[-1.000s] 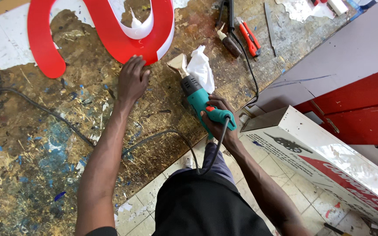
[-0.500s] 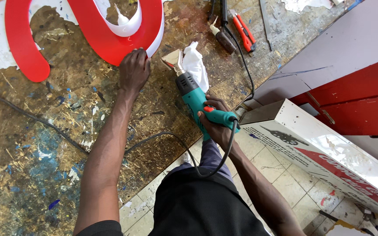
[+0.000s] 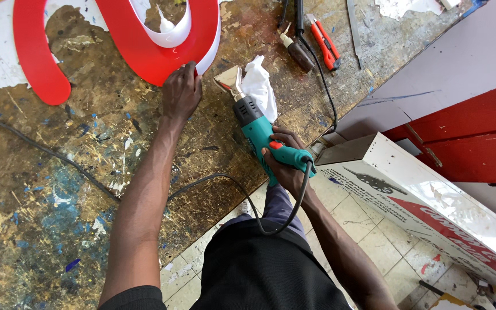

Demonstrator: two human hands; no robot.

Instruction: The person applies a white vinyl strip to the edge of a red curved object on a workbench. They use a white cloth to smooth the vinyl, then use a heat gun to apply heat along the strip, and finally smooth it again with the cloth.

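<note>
A big curved red sign letter (image 3: 139, 49) with a white edge strip lies on the paint-stained workbench (image 3: 58, 183). My left hand (image 3: 180, 92) presses on the letter's lower edge, fingers curled over the rim. My right hand (image 3: 285, 161) grips the handle of a teal heat gun (image 3: 254, 123). Its metal nozzle points at the white strip just right of my left hand. The gun's black cord (image 3: 242, 198) loops down by my lap.
A crumpled white rag (image 3: 259, 86) lies beside the gun. A red utility knife (image 3: 324, 43), a dark tool (image 3: 297, 51) and a metal ruler (image 3: 354, 28) lie at the bench's back. A white and red sign box (image 3: 426, 201) stands on the tiled floor at right.
My view has shifted slightly. The heat gun has stayed aimed at the white strip, and my left hand has slid a little along the letter's lower edge.
</note>
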